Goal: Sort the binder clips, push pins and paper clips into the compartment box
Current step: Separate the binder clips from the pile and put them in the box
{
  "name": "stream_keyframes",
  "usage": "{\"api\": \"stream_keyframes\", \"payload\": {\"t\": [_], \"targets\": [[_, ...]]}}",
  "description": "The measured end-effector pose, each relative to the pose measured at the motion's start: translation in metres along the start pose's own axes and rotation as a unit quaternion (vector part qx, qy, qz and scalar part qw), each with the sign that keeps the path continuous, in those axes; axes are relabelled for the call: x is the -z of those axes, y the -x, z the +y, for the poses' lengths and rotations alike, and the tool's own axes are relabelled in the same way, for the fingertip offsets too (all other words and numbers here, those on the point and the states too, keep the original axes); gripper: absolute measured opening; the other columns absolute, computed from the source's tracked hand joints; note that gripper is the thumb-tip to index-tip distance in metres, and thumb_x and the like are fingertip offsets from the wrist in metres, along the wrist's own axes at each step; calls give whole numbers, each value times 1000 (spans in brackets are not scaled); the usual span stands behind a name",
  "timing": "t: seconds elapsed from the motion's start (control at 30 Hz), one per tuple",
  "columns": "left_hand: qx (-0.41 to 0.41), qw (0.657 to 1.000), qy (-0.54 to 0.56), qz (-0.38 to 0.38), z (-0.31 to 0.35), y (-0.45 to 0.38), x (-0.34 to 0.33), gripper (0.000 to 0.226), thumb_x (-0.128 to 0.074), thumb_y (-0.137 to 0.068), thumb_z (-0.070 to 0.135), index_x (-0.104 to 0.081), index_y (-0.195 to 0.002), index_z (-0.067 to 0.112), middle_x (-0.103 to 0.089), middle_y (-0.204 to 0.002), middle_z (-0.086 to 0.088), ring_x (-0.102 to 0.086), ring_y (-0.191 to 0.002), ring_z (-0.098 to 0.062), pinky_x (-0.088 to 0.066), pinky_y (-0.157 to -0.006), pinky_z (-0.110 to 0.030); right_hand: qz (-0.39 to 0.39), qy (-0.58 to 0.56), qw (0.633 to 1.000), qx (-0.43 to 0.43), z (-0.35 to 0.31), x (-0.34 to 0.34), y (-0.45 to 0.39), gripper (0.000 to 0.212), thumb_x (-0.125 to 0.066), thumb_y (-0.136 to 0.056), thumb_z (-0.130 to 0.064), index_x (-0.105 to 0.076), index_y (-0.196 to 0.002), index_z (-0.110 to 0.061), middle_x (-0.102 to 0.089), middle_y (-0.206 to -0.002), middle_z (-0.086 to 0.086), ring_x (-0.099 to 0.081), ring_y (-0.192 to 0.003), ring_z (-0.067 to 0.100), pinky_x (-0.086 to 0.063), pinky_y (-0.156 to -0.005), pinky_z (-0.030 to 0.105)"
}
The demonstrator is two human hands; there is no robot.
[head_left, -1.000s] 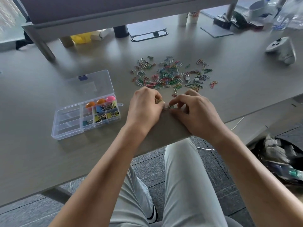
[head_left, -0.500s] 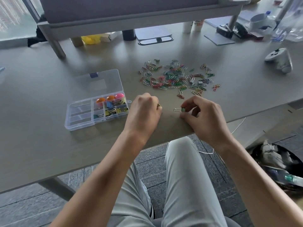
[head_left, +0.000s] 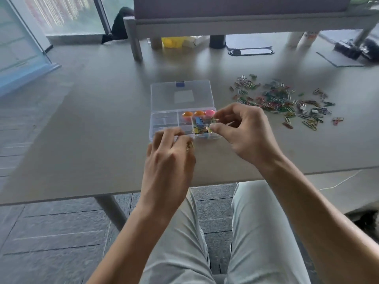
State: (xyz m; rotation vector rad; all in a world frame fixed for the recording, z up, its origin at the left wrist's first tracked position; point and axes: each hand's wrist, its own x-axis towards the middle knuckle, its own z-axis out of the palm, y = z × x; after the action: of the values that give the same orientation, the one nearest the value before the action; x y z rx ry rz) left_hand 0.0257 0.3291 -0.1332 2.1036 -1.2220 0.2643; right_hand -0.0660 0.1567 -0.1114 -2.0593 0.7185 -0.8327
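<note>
A clear plastic compartment box (head_left: 164, 121) lies open on the grey desk, its lid (head_left: 182, 95) folded back. Orange and pink push pins (head_left: 198, 114) fill one rear compartment; coloured binder clips (head_left: 200, 128) fill the ones in front of it. The left compartments look bare. My right hand (head_left: 244, 132) hovers over the box's right side, pinching a small binder clip (head_left: 214, 120) between thumb and forefinger. Just in front of the box, my left hand (head_left: 170, 158) is curled around a small gold clip (head_left: 189, 147). A scattered pile of coloured paper clips (head_left: 287, 101) lies to the right.
A raised monitor shelf with a grey leg (head_left: 133, 39) stands behind the box. Beneath and beyond it are a yellow item (head_left: 172, 42), a dark cup (head_left: 217, 41), a phone-like slab (head_left: 251, 51) and a grey mat (head_left: 338, 59). The desk edge (head_left: 123, 194) runs just in front of my left wrist.
Both hands have separated and moved left from the desk's front edge to the box, each carrying a clip. The view has swung left, so the box now sits at centre.
</note>
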Motion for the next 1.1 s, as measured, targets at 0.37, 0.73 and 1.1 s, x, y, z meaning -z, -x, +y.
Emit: {"api": "stream_keyframes", "payload": {"t": [0.37, 0.73, 1.1], "targets": [[24, 1000, -17, -7, -29, -2, -3, 17, -59, -97, 19, -70, -108, 13, -58, -138, -8, -40, -143, -25, -30, -117, -50, -75, 128, 987, -67, -22, -42, -35, 9, -86, -74, -32, -79, -69, -31, -66, -65, -36, -68, -70, -6, -61, -76, 35], [21, 999, -8, -32, -32, 0, -3, 23, -49, -103, 23, -67, -114, 14, -58, -139, -5, -41, -142, -24, -26, -120, -48, -13, 163, 984, -76, -25, -53, -28, 7, -86, -70, -35, -79, -70, -33, -75, -74, -18, -72, -77, 4, -62, -77, 38], [19, 1000, 10, -19, -33, 1, -3, 23, -49, -102, 25, -67, -112, 16, -58, -139, -2, -45, -138, -21, -26, -120, -43, 20, 278, 959, -54, -33, -60, -23, 7, -79, -77, -35, -75, -77, -29, -72, -76, -11, -69, -80, 14, -54, -71, 30]]}}
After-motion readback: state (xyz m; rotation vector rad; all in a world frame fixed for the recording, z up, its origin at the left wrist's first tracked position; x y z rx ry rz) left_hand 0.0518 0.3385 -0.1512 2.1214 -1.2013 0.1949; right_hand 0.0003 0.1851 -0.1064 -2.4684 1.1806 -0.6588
